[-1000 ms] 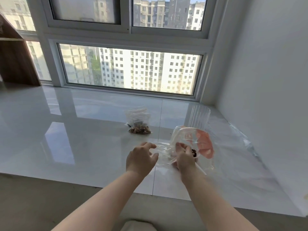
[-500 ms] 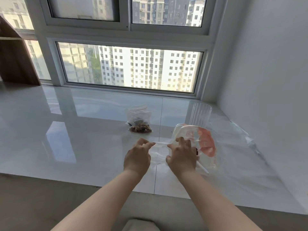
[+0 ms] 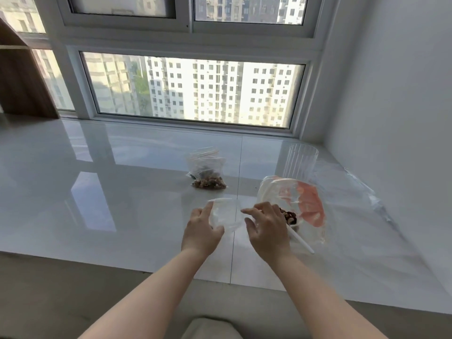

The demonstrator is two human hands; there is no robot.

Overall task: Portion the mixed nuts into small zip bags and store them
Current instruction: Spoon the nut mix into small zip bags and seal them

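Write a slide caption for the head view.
Both hands, left and right, hold an empty zip bag open beside the nut bag; a filled bag lies behind.

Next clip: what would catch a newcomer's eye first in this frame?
Two bare hands at centre, left hand and right hand, holding a small empty zip bag between them above the glossy white sill. Just right of them lies the big nut bag with an orange-red label, a white spoon handle sticking out. Behind the hands, filled small zip bags sit before the window.
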